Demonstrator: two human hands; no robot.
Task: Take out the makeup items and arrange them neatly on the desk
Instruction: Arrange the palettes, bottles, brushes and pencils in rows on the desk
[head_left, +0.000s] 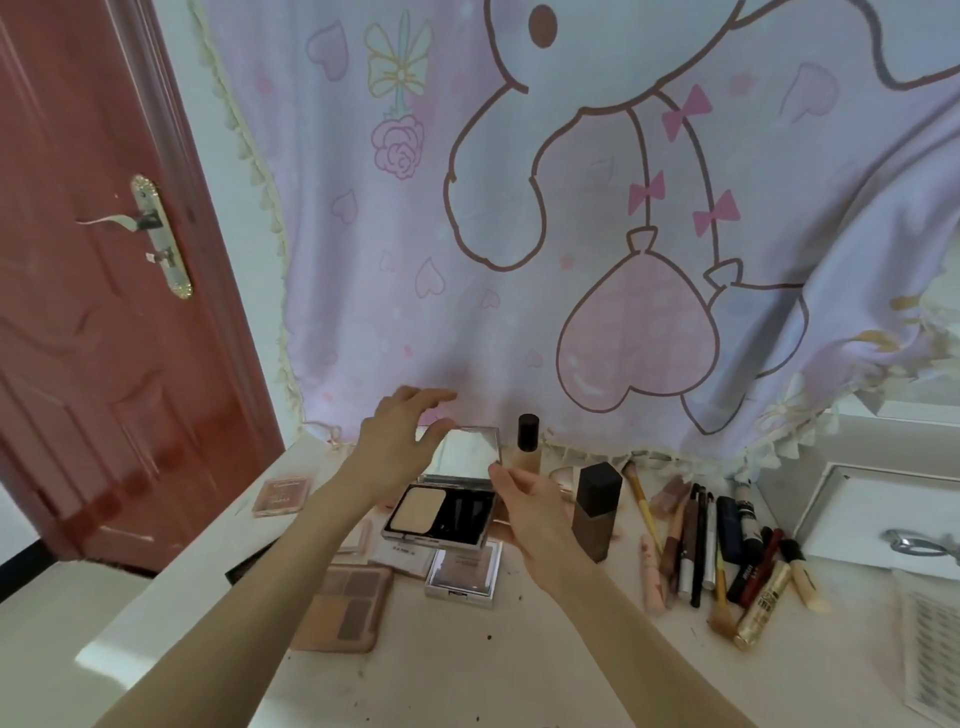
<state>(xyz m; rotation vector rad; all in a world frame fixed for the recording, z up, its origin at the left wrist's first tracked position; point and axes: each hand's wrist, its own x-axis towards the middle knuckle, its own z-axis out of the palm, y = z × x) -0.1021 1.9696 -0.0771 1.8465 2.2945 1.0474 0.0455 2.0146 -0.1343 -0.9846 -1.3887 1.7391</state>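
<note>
An open powder compact (441, 517) with beige powder and a mirrored lid (467, 447) is held above the white desk (467, 665), over other flat cases. My right hand (535, 519) grips its right side, thumb at the hinge corner. My left hand (400, 441) hovers at the lid's upper left corner with fingers spread and loosely curved, the thumb touching the lid's top edge. Under and around the compact lie a silver case (465, 571), an eyeshadow palette (343, 608) and a pink blush (283, 496).
A foundation bottle (527, 441) and a dark square bottle (597, 509) stand right of the compact. A row of pencils, brushes and tubes (701, 545) lies further right. A white box (878, 519) with an eyelash curler (919, 543) sits at the far right. A cartoon curtain (571, 208) hangs behind; a red door (104, 312) is left.
</note>
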